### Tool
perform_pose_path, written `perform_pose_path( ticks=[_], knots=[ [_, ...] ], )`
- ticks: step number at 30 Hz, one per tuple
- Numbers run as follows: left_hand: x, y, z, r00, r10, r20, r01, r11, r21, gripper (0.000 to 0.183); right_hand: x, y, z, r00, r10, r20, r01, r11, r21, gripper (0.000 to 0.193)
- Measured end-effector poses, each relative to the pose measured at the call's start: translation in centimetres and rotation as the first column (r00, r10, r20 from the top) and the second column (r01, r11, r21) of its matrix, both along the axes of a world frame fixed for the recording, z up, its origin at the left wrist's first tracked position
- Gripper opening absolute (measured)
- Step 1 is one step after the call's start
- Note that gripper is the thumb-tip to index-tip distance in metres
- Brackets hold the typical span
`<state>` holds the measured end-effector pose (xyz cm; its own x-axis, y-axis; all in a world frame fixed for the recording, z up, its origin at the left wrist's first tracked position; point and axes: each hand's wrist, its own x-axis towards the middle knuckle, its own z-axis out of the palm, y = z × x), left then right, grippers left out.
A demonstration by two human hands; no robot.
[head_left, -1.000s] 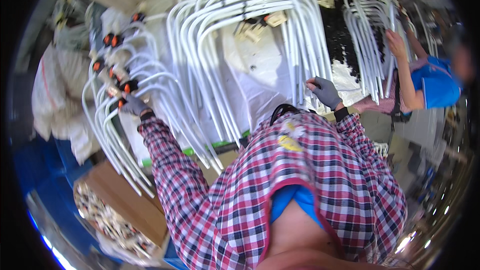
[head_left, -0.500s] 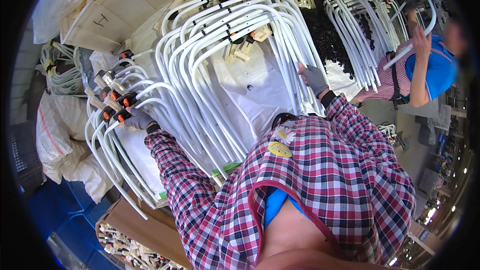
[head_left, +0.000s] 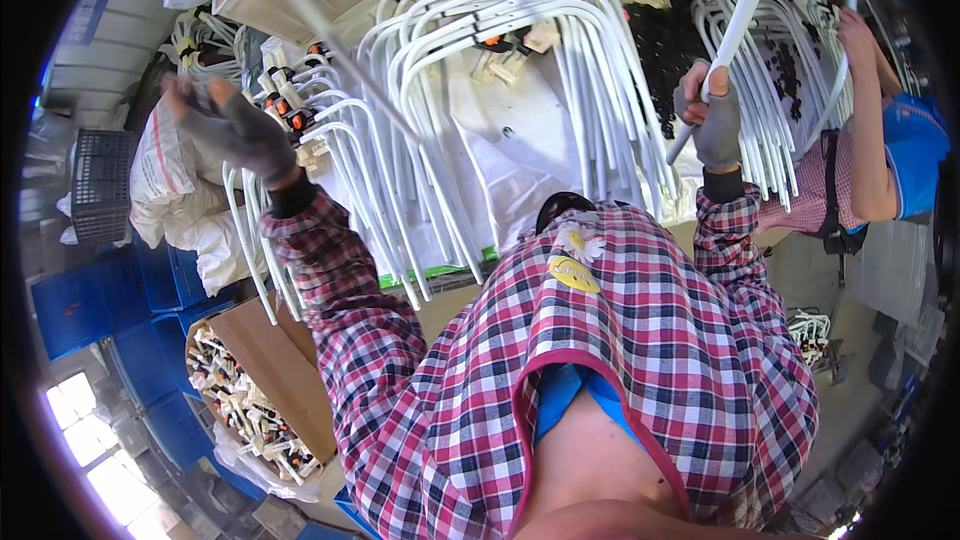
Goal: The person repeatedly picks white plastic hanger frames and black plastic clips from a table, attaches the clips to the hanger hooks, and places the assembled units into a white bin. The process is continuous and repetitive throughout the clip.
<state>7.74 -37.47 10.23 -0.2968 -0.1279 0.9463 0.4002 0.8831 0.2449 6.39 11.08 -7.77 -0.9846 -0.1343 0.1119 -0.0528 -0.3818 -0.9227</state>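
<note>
My right hand point(head_left: 714, 118), in a grey fingerless glove, is closed around a white bent metal tube point(head_left: 738, 25) lifted over the work surface. The tube runs out of view at the top, and a blurred white length point(head_left: 330, 35) at the upper left looks like its other leg. Off to the left, my gloved left hand point(head_left: 236, 132) is raised with its fingers spread and nothing in it. Between my hands lies a stack of white U-shaped tubes point(head_left: 470, 35). A second group of tubes point(head_left: 345, 140) with black-and-orange fittings point(head_left: 297, 120) lies nearest my left hand.
At the right, a co-worker point(head_left: 870, 150) in blue handles another white tube beside a further stack point(head_left: 755, 90). A cardboard box point(head_left: 275, 370) of small plastic fittings stands at lower left, near blue bins point(head_left: 150, 340) and white sacks point(head_left: 165, 170). Black small parts lie behind.
My right hand has risen from the stack's right side and now grips a lifted tube. My left hand has left the fittings, moved up and left, and opened. My view has shifted.
</note>
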Motion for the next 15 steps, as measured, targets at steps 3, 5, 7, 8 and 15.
perform_pose_path(
  ticks=[3,5,7,8,15],
  knots=[
    [-0.3,10.8,6.6,0.996,-0.072,-0.054,0.044,0.912,-0.408,0.056,2.1,5.7,0.0,0.996,0.022,-0.091,-0.011,0.993,0.12,0.058],
    [-0.2,17.8,6.7,0.934,-0.215,0.283,0.324,0.845,-0.425,0.052,3.0,10.1,-0.8,0.991,-0.01,-0.135,0.037,0.979,0.202,0.057],
    [-2.3,22.8,5.0,0.817,-0.192,0.543,0.495,0.716,-0.492,0.045,2.8,14.7,-2.1,0.991,-0.119,-0.067,0.133,0.956,0.26,0.054],
    [-2.6,24.2,3.1,0.629,-0.176,0.758,0.581,0.754,-0.307,0.042,2.7,16.5,-3.0,0.985,-0.17,-0.018,0.169,0.944,0.284,0.052],
    [-9.9,24.4,-7.3,0.184,-0.463,0.867,0.445,0.826,0.346,0.03,1.0,19.3,-13.7,0.9,-0.436,-0.006,0.401,0.821,0.406,0.049]
  ],
)
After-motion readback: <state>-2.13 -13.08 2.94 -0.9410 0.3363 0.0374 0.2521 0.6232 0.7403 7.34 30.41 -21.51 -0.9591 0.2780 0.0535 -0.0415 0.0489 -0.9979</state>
